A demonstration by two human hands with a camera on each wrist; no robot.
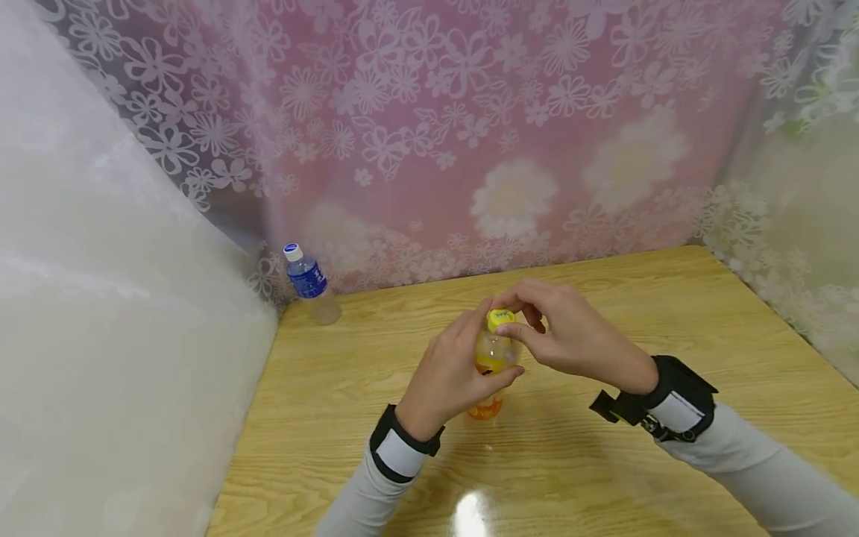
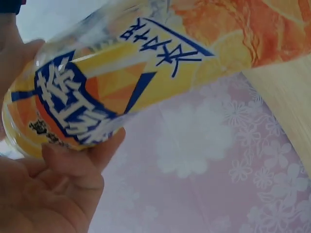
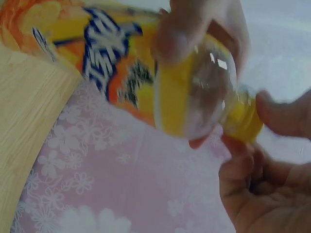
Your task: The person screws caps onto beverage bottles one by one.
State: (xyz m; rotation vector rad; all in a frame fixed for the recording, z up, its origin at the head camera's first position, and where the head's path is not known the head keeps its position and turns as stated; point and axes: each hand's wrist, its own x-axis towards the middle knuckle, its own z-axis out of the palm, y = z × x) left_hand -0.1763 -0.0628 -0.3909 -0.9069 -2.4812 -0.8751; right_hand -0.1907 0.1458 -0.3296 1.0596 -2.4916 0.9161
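A clear plastic bottle point(image 1: 496, 349) with a yellow and orange label stands upright on the table in the head view. My left hand point(image 1: 452, 373) grips it round its upper part, thumb on the near side. With thumb and fingers my right hand point(image 1: 570, 332) pinches the yellow cap point(image 1: 501, 320), which sits on the bottle's neck. The label's printed characters show large in the left wrist view, where the bottle point(image 2: 112, 92) fills the top. From the right wrist, the cap point(image 3: 244, 116) is seen between the right thumb and fingers.
Another bottle point(image 1: 309, 282), with a blue label and a white cap, stands at the table's far left corner. Flowered curtain point(image 1: 429, 149) hangs behind the wooden table point(image 1: 604, 462), and pale sheets flank both sides.
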